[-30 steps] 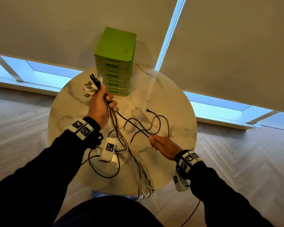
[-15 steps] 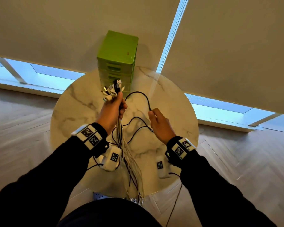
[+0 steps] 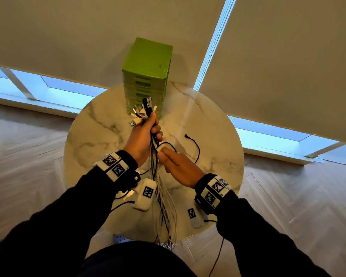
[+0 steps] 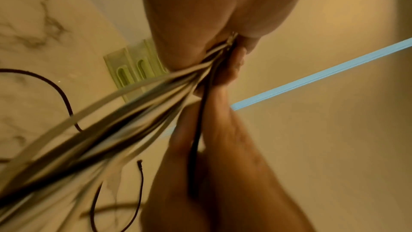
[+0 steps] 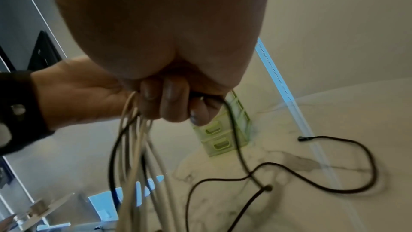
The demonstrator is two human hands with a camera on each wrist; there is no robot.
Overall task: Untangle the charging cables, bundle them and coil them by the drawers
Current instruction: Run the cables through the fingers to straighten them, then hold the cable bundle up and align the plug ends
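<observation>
My left hand [image 3: 145, 134] is raised over the table and grips a bundle of white and black charging cables [image 3: 164, 206] just under their USB plugs [image 3: 143, 110]. The bundle hangs down past the table's near edge. My right hand [image 3: 178, 164] is right beside it, fingers pointing at the bundle. In the left wrist view a black cable [image 4: 197, 147] runs pinched between the thumb and fingers of my right hand [image 4: 227, 174], up into my left fist. The rest of that black cable [image 3: 197, 146] lies looped on the marble. The green drawers [image 3: 148, 76] stand behind.
The round marble table [image 3: 100, 140] sits by a wall with roller blinds and low windows. The drawer unit is at its far edge. White wrist-camera units and their thin black leads hang below both wrists. Wooden floor surrounds the table.
My left hand rose with the bundle toward the drawers. My right hand carried the black cable from the right side of the table to the bundle, and now touches it under my left fist.
</observation>
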